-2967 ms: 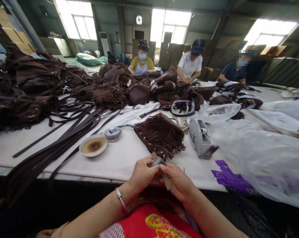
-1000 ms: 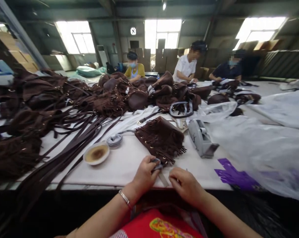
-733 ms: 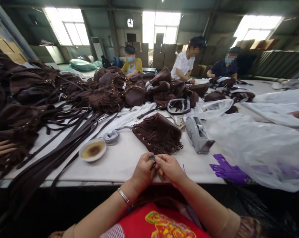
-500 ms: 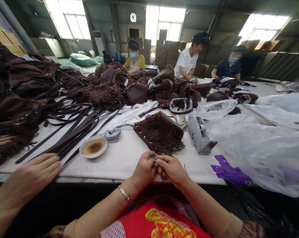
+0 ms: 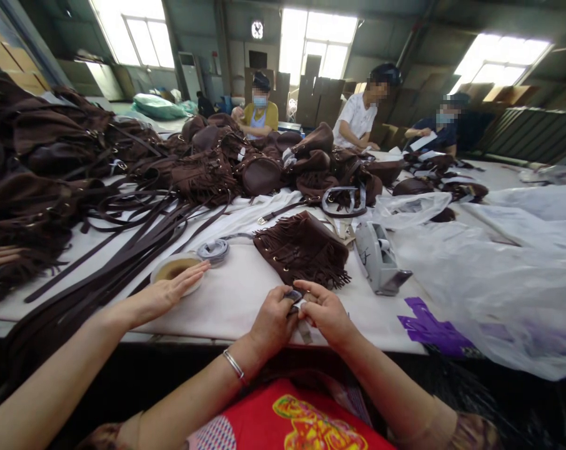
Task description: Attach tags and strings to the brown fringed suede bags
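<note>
Head view: left hand (image 5: 272, 317) grips a grey-wrapped piece (image 5: 292, 295); right hand (image 5: 327, 315) curls at its four o'clock, hold unclear; fringed brown bag (image 5: 304, 247) lies at twelve.

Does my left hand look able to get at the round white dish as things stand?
Probably not easily: another person's hand stretches across the near side of the round white dish in this view, and your left hand already holds a small grey piece.

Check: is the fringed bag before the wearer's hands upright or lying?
Lying down: the fringed bag is sideways, eyelets close to the tabletop.
</note>
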Motion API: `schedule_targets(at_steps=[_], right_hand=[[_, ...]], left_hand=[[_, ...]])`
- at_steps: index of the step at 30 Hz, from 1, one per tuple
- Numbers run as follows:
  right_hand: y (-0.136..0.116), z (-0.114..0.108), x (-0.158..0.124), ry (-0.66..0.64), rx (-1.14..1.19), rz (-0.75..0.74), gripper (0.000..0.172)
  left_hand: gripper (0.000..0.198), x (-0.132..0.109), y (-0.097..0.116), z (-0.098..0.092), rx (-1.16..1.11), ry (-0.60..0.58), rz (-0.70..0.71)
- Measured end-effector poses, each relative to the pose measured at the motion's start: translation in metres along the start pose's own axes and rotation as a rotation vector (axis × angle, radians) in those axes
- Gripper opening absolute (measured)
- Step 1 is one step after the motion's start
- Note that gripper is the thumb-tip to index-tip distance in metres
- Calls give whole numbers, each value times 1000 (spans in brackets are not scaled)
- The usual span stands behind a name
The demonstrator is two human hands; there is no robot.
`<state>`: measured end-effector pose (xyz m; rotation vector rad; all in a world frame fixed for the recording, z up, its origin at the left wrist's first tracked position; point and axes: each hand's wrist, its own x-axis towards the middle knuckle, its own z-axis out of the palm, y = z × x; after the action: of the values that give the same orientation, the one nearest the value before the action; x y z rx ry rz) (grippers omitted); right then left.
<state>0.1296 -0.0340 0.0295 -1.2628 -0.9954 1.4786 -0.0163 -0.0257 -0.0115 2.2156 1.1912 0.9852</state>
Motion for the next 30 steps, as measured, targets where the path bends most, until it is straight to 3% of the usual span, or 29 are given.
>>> schedule_targets(at_steps=[3,6,8,10,15,18,20,22,25,28,30], right_hand=[[-29,-2,-6,-38,123,-104,47],[-74,-17,-7,17,179,-328,39],[-99,-32,-1,132,71,-510,38],[-111,-48,12,259,-179,-636,39],[-96,-86,64,451,-967,-626,34],[-94,-103,90,420,-1385,-428,38],[-99,-108,98,392,-1516,-281,43],[-104,-108,96,441,-1530,-244,45],[-92,-99,74,425,-1415,-503,38],[-55,-83,32,139,-1200,-868,32],[-25,-75,1,-59,-1164,-961,37]], left_hand=[[19,-1,-2,2,2,12,-7],[22,-1,-5,4,-8,37,16],[24,-1,-7,5,-16,42,35],[24,-1,-9,5,-13,46,40],[23,0,-12,3,4,85,72],[22,1,-13,3,2,103,89],[23,2,-13,3,-6,99,93],[23,2,-12,3,-22,86,81],[22,4,-8,-2,-74,51,20],[12,13,-3,-12,-148,-31,-134],[9,22,-2,-21,-190,-134,-273]])
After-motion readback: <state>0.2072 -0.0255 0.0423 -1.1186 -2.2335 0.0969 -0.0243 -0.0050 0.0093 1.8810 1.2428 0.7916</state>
